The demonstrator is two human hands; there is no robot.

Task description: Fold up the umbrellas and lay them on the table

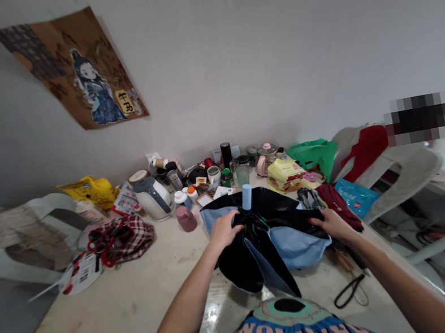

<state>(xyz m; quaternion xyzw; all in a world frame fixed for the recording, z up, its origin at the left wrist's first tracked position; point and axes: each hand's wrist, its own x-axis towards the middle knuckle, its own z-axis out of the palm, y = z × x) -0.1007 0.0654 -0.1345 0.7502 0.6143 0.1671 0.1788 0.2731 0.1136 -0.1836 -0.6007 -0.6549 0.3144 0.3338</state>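
Observation:
A half-folded umbrella [235, 262] lies loosely bunched in front of me, its panels black on one side and light blue on the other. A light blue handle or tip [247, 196] sticks up from its centre. My left hand [225, 231] is closed on the black fabric beside that centre. Out at the right edge, my right hand [331, 224] pinches a panel between thumb and fingers. Close by my right hand lie a dark red folded cloth item [338, 204] and a black wrist strap [350, 292].
The pale table [146, 318] carries an electric kettle [153, 197], a pink cup [186, 219], a checked pouch [131, 237], a round fan [83, 272] and several jars and bottles at the back. Chairs stand left and right; a person's head, blurred out [421, 118], is at far right.

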